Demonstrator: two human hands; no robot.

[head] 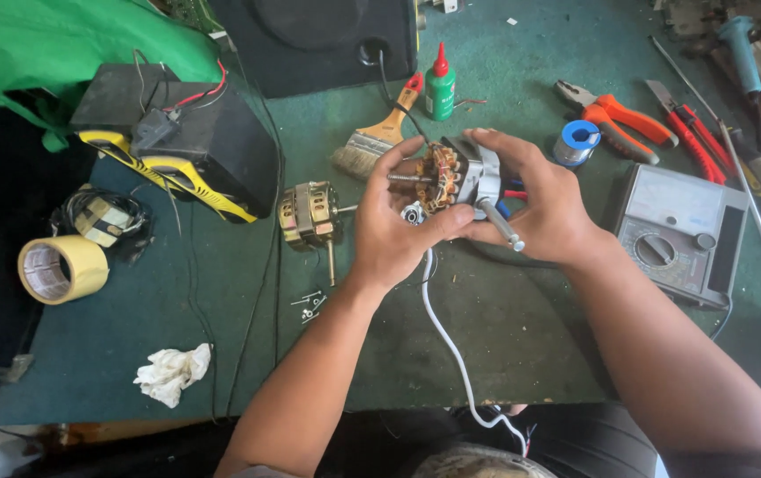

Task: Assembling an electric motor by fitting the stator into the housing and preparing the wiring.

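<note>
In the head view, the left hand point(394, 235) and right hand point(544, 208) are both gripping a small electric motor point(455, 177) above the green surface point(504, 327), fingers curled around it; its white cable point(451, 350) is seemingly trailing downward.

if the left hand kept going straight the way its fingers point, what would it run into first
The left hand points up and away, wrapped on the small motor. Beyond that, probably the paintbrush comes first, though depth is hard to judge.

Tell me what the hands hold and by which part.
Both hands, left hand and right hand, grip a small electric motor by its body; its shaft sticks out free.
</note>
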